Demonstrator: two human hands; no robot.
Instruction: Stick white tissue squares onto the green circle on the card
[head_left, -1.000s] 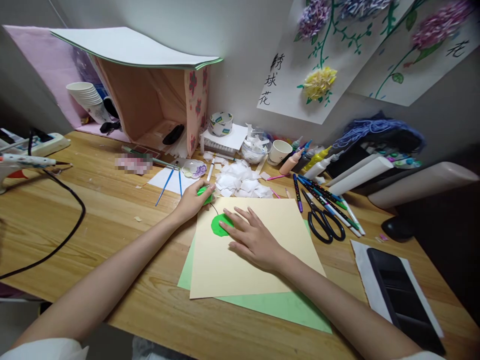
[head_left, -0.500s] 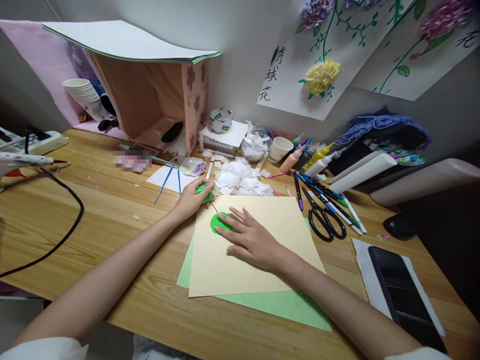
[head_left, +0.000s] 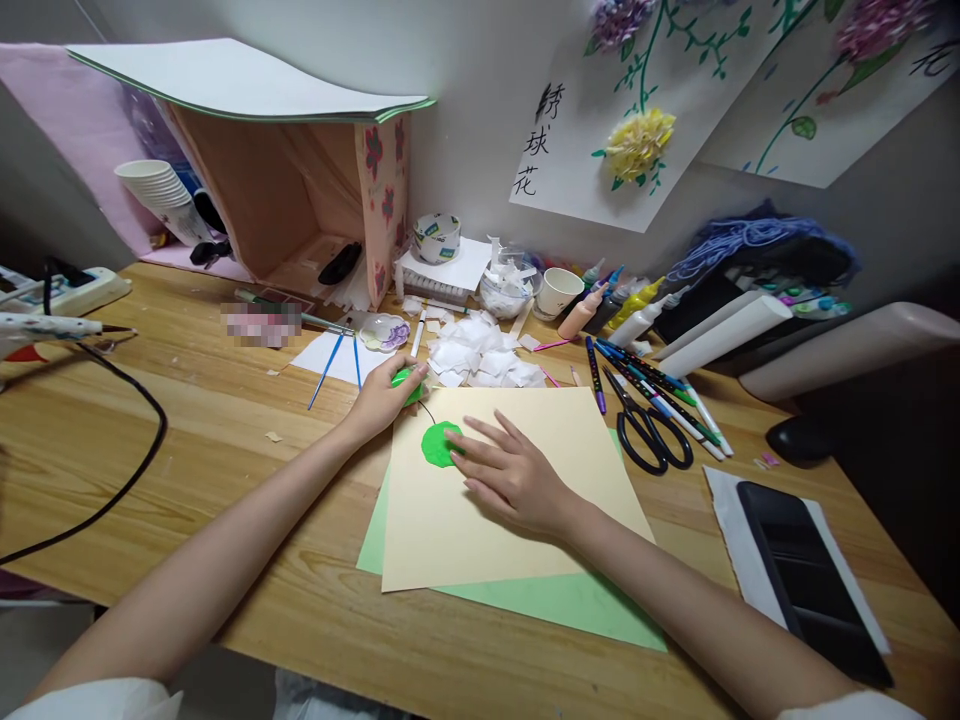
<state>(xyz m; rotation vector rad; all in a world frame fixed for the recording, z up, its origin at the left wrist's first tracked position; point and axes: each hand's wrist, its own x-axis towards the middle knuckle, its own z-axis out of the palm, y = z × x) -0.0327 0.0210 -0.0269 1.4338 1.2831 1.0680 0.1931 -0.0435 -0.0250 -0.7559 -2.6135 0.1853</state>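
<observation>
On a cream sheet of paper (head_left: 517,560) lies a flat, round, bright green piece (head_left: 439,444), perhaps modelling clay. My right hand (head_left: 514,475) is spread over the sheet, its fingertips at the right edge of that piece. At the sheet's top left corner my left hand (head_left: 382,400) is closed around a bright green lump (head_left: 409,386), partly hidden by the fingers. A thin dark line (head_left: 426,410) runs between the lump and the round piece; whether it is drawn or a thread I cannot tell. Under the cream sheet sticks out a light green sheet (head_left: 570,605).
Behind the sheets lies a heap of white paper scraps (head_left: 480,350). Black scissors (head_left: 651,435) and several pens (head_left: 660,395) are on the right, near a black case (head_left: 806,570). A glue gun (head_left: 52,330) with its cable lies left; a pink box (head_left: 300,200) stands behind.
My right hand has slid right, off most of the round green piece, uncovering it. My left hand stays closed on the green lump.
</observation>
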